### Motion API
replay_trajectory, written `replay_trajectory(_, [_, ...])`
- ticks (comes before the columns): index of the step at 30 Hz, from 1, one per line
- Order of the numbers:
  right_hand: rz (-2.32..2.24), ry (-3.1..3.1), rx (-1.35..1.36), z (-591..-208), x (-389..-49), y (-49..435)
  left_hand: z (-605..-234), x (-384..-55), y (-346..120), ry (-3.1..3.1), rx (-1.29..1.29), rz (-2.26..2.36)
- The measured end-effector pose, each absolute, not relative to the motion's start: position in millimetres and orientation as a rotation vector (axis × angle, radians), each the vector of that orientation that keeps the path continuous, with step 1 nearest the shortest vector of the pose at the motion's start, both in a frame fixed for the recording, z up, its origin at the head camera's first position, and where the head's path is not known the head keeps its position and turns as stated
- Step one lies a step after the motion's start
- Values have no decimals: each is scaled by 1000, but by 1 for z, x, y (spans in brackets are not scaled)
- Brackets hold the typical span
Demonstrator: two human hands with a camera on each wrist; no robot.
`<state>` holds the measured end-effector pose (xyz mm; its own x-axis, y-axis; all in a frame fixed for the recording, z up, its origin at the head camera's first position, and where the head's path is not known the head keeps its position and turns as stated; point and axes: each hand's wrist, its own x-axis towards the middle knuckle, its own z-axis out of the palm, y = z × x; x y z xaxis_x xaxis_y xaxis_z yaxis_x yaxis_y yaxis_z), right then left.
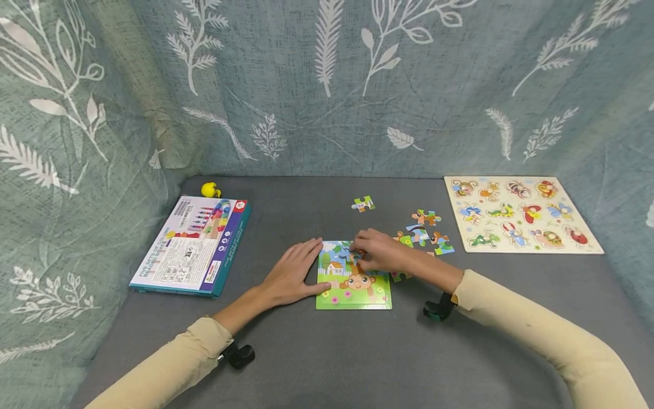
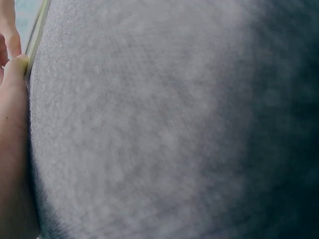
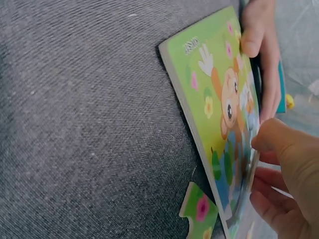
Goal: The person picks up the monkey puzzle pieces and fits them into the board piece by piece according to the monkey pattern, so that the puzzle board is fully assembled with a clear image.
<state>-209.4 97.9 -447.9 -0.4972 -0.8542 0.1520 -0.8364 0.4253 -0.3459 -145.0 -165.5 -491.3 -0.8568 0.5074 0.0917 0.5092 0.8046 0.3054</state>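
A square monkey jigsaw puzzle in its tray (image 1: 327,304) lies flat on the grey table. My left hand (image 1: 292,274) rests along the tray's left side, fingers extended and thumb on its edge; the left wrist view catches only part of this hand (image 2: 12,114). Over the puzzle's upper right, my right hand (image 1: 382,251) curls its fingers and pinches a puzzle piece (image 1: 345,257), partly hidden by the fingers. In the right wrist view, the right fingertips (image 3: 261,142) meet at the puzzle's far edge.
Loose pieces lie right of the tray, such as an orange-and-green piece (image 1: 426,217) and a brown-and-green one (image 1: 442,244). Another piece (image 1: 363,204) lies behind it. An insect peg board (image 1: 526,213) sits far right; a boxed toy (image 1: 191,247) and yellow object (image 1: 210,190) are left.
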Motion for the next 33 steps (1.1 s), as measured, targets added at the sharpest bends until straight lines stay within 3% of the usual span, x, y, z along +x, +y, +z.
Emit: replay_trajectory(33, [-438,2599,-1664,-441,-208,94,-492,-146,-166,-2985,-856,-467])
